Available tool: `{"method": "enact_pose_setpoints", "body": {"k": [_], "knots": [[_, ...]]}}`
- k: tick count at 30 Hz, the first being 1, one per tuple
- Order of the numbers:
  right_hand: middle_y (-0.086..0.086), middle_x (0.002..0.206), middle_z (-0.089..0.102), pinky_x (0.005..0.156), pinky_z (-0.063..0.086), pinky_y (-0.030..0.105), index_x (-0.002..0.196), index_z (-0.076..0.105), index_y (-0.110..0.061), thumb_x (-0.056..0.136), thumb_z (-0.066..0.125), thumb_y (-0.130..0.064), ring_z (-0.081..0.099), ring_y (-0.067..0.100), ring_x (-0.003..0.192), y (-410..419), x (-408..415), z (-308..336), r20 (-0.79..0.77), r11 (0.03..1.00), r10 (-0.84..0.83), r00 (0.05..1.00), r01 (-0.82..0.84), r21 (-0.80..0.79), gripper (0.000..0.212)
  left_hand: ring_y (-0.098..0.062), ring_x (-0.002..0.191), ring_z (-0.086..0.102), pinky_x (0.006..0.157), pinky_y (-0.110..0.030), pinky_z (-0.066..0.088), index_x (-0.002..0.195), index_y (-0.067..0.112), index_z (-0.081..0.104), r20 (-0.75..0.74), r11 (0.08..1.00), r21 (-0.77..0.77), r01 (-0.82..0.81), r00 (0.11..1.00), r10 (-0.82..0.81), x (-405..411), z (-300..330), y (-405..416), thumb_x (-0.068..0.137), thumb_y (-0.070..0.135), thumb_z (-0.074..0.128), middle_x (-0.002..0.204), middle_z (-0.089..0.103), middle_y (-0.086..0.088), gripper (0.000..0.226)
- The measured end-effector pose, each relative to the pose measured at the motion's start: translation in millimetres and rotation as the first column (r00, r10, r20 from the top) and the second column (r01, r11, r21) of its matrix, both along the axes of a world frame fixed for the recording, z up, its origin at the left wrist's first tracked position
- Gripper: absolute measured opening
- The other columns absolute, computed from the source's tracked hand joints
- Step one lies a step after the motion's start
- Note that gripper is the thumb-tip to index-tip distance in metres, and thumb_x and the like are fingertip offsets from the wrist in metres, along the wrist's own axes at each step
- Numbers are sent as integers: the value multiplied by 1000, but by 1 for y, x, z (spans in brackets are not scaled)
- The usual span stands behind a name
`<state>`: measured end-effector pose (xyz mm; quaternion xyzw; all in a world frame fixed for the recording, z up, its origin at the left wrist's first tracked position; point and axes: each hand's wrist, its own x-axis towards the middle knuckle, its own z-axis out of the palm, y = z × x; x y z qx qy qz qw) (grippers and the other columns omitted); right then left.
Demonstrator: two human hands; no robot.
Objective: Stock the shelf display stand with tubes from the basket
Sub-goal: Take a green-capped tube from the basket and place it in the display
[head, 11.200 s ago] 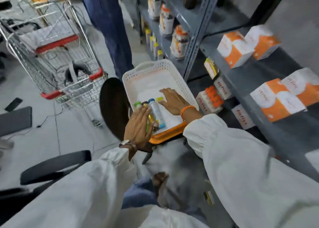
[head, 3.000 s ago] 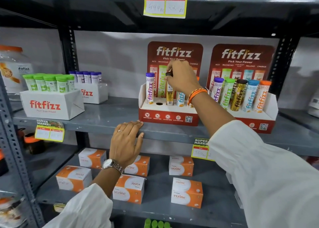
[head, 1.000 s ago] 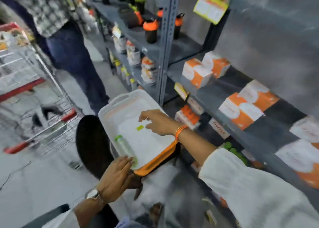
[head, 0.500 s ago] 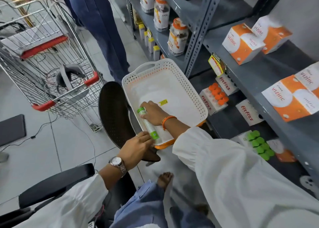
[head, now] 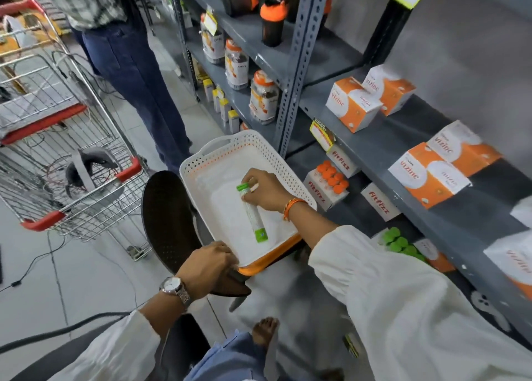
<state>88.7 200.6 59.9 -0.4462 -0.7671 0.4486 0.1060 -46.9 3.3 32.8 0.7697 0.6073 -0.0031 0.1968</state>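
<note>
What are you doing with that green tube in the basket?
A person in white sleeves is restocking a shop shelf. Their right hand has its grip on a green-capped tube near its cap end, inside the white basket; it looks like the only tube in there. Their left hand holds the basket's near edge. The basket sits on a dark chair beside the grey shelves. The display stand itself is out of sight.

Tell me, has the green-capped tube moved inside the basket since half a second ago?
Yes. The green-capped tube has moved away from the white basket's left wall toward its middle, and the right hand grips its cap end.
</note>
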Motion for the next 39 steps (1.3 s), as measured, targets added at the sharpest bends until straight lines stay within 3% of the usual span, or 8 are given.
{"method": "enact_pose_setpoints", "body": {"k": [4,7,12,17,21,26,31,39], "knots": [[1,96,59,62,49,18,102,60,-7,79,75,-3,62,19,79,18,37,52,-135,987,-139,981,149,62,27,-23,98,63,76,-34,52,98,28,69,-127,980,-165,-106,988,86,14,23,18,72,64,51,104,66,2,48],[-4,88,59,67,52,20,104,60,-1,81,73,2,61,13,80,25,71,107,-260,961,-217,941,253,112,27,-24,113,58,89,-35,49,115,30,62,-175,966,-193,-173,975,140,32,36,40,83,59,61,121,59,0,43],[-4,95,63,65,53,19,103,62,-11,77,75,0,62,11,73,28,149,225,-434,850,-282,856,433,301,31,-28,112,57,86,-35,48,116,23,59,-83,989,42,-141,986,144,85,87,101,88,64,52,120,58,-5,49],[-10,98,67,78,59,36,96,62,-32,74,79,-10,70,21,84,4,232,333,-549,688,-271,790,558,463,36,-39,92,62,71,-42,49,78,15,57,99,931,365,14,994,-54,151,172,167,86,53,49,89,67,-14,40],[3,106,62,75,61,33,101,59,-28,81,74,4,68,18,84,-25,291,401,-615,578,-267,742,633,514,41,-36,91,64,76,-40,48,96,13,69,250,782,620,62,929,-272,212,243,197,87,41,63,89,71,-12,30],[0,106,61,68,59,31,115,60,-22,84,68,5,65,11,77,-55,350,465,-580,391,-361,730,683,617,42,-27,100,64,89,-35,46,113,15,66,294,577,813,75,803,-518,282,314,216,88,36,56,112,70,-6,35],[-5,112,65,92,55,26,123,64,-17,82,70,-4,63,9,100,-64,385,506,-449,220,-499,742,609,762,42,-27,133,46,116,-24,17,138,10,51,275,544,829,130,752,-599,333,343,232,94,43,38,140,55,-11,57],[5,123,58,96,43,25,125,62,-16,85,74,-8,55,15,112,-52,404,517,-238,139,-679,695,439,888,42,-23,111,60,101,-35,43,128,13,61,197,545,810,215,776,-600,344,328,251,98,40,44,125,66,-5,44]]}}
